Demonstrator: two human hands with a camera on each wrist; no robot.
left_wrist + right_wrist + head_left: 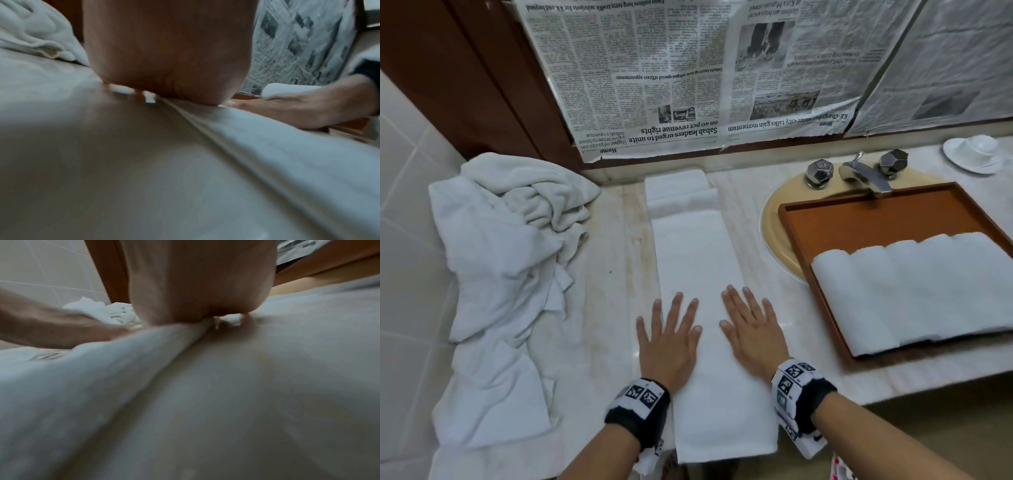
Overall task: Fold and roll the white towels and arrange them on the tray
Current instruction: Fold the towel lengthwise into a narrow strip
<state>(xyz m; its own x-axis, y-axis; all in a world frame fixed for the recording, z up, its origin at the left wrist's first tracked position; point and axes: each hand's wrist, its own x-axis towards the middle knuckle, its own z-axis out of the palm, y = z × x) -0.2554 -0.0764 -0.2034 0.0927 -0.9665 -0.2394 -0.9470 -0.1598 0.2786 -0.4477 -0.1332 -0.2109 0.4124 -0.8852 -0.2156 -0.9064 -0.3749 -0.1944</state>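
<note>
Both hands press flat astride the folded towel's long edges.

1. The pale marble table runs along the wall.
2. A folded towel strip lies on its middle.
3. A crumpled towel heap lies at the left.
4. A saucer sits far right.
5. A wooden tray rests over the sink.

The person is going bare-armed, wearing no sleeves. The left hand and right hand are each wearing a wrist band — black fabric carrying white blocks printed with black square-patterned markers.
</note>
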